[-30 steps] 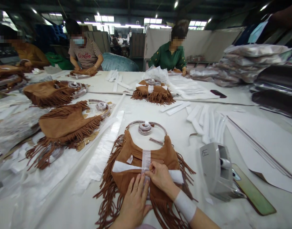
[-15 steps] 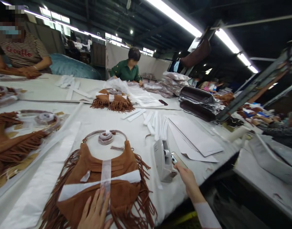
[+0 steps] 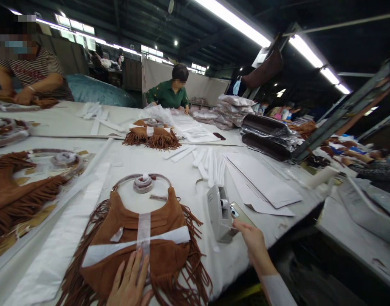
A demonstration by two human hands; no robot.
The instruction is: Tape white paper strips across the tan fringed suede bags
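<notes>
A brown suede fringed bag [image 3: 140, 244] lies flat on the white table [image 3: 182, 174] in front of me, crossed by a white paper band and a strip of clear tape. My left hand [image 3: 131, 282] rests flat on the bag's lower part with its fingers stretched out, fingertips on the tape strip. My right hand [image 3: 252, 238] reaches to the right, at the base of a grey tape dispenser [image 3: 219, 212]; its fingertips touch the dispenser's lower edge, and whether they grip anything is hidden. A phone [image 3: 242, 214] lies just behind the dispenser.
More fringed bags lie at the left [image 3: 19, 195] and in the middle of the table [image 3: 152, 134]. White paper strips [image 3: 207, 163] and sheets [image 3: 261, 182] lie beyond the dispenser. Two people work at the far side. The table edge drops away at the right.
The view swung to the right. My right hand left the bag's tape cross and went to the tape dispenser. My left hand stayed flat on the bag.
</notes>
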